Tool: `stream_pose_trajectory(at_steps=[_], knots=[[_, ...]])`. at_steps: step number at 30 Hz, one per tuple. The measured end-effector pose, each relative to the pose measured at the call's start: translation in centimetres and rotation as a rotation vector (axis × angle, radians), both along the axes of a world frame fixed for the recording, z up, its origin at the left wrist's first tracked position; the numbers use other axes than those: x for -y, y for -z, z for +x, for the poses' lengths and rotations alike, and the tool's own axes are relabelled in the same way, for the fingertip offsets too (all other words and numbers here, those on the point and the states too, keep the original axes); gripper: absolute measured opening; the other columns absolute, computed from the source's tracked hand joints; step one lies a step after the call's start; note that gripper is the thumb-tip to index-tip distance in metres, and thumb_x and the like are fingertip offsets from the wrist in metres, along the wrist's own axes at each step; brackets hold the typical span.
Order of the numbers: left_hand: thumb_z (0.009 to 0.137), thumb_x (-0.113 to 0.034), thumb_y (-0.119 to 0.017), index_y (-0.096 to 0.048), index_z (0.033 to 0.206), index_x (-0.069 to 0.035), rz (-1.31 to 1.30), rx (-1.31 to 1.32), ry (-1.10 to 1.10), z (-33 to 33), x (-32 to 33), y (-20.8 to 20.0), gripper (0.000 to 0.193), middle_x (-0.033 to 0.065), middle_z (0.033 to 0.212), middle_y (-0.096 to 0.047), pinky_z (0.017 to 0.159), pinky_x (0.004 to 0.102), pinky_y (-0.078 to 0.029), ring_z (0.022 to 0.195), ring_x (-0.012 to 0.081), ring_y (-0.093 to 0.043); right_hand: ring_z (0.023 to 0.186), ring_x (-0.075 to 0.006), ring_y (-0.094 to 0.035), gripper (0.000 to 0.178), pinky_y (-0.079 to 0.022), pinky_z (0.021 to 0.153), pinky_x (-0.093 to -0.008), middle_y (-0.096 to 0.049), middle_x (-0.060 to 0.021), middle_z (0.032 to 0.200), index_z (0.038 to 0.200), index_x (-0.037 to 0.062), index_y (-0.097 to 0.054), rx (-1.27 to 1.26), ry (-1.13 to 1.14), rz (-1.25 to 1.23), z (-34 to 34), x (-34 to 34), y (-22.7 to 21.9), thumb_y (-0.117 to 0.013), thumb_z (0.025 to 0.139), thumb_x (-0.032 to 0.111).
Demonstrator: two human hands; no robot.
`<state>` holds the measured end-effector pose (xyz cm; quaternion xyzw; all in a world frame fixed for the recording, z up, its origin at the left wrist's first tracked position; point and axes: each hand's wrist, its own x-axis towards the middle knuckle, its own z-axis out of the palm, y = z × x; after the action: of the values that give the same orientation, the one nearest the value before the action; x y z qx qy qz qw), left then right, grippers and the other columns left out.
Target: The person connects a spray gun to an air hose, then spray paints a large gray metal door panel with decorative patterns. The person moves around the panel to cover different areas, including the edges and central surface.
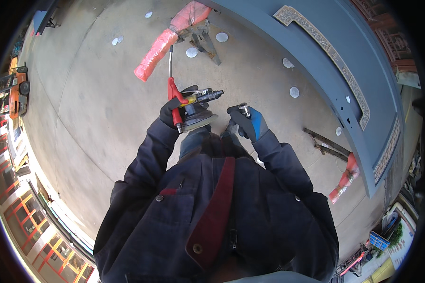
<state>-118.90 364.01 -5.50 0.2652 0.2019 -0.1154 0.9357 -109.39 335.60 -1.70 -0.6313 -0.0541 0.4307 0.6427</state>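
Note:
My left hand (168, 112), in a dark glove, is closed round two air tools at once. One is a red air blow gun (173, 89), whose long thin nozzle points away from me. The other is an air sander (191, 113) with a round pad underneath and a black fitting reaching to the right. A short gap to the right, my right hand (251, 124), gloved in black and blue, is closed on a metal hose coupler (243, 108). The coupler's round end shows above the fingers; any hose behind it is hidden.
A large blue-grey panel (316, 61) with an ornate patterned strip (330, 52) curves along the right. Pink-wrapped supports stand at the far side (158, 53) and at the right (347, 177). An orange forklift (19, 92) stands far left. Pale round patches (191, 52) dot the concrete floor.

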Motion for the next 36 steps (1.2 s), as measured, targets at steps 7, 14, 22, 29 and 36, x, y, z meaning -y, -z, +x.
stream_pose_trajectory(at_steps=[7,14,22,29,36], knots=[[0.079,-0.019,-0.078,-0.047,0.146,0.001,0.467,-0.060,0.159,-1.6,2.5,0.6,0.077,0.0174,0.126,-0.068,0.101,0.0422,-0.054,0.113,0.0283,-0.068,0.073,-0.0095,-0.064,0.041,-0.053,0.066,-0.0254,-0.072,-0.0050,0.092,0.133,0.0021,-0.066,0.280,0.093,-0.058,-0.8,0.7,-1.4,-0.071,0.098,0.022],[0.082,-0.012,-0.077,-0.042,0.151,0.002,0.501,0.200,0.387,-1.5,2.1,-1.2,0.079,0.0163,0.141,-0.061,0.112,0.0410,-0.047,0.131,0.0286,-0.059,0.081,-0.0195,-0.070,0.053,-0.056,0.075,-0.0322,-0.074,-0.0103,0.096,0.124,0.0047,-0.068,0.428,-0.342,-0.333,0.9,-0.9,0.2,-0.071,0.094,0.048],[0.077,-0.024,-0.079,-0.051,0.143,0.003,0.504,0.320,0.588,6.6,-3.6,-4.2,0.077,0.0161,0.135,-0.064,0.108,0.0391,-0.049,0.124,0.0262,-0.062,0.090,-0.0123,-0.066,0.047,-0.052,0.081,-0.0282,-0.071,-0.0048,0.104,0.120,0.0045,-0.070,-0.539,-0.220,0.240,3.3,-4.3,3.1,-0.064,0.099,0.047],[0.074,-0.038,-0.082,-0.050,0.145,0.005,0.381,0.446,0.686,15.3,-11.5,-1.9,0.089,0.0183,0.138,-0.062,0.111,0.0418,-0.047,0.126,0.0287,-0.062,0.056,-0.0069,-0.054,0.048,-0.037,0.047,-0.0232,-0.064,-0.0001,0.077,0.112,0.0059,-0.069,-0.304,-0.051,0.166,6.0,-11.4,-0.8,-0.071,0.094,0.050],[0.074,-0.020,-0.075,-0.049,0.148,0.005,0.460,0.364,0.323,21.9,-14.2,0.1,0.082,0.0182,0.145,-0.058,0.112,0.0414,-0.047,0.130,0.0303,-0.060,0.054,-0.0066,-0.055,0.040,-0.038,0.044,-0.0230,-0.066,-0.0025,0.074,0.108,0.0043,-0.068,-0.311,0.043,0.134,13.1,-15.6,0.3,-0.070,0.097,0.042]])
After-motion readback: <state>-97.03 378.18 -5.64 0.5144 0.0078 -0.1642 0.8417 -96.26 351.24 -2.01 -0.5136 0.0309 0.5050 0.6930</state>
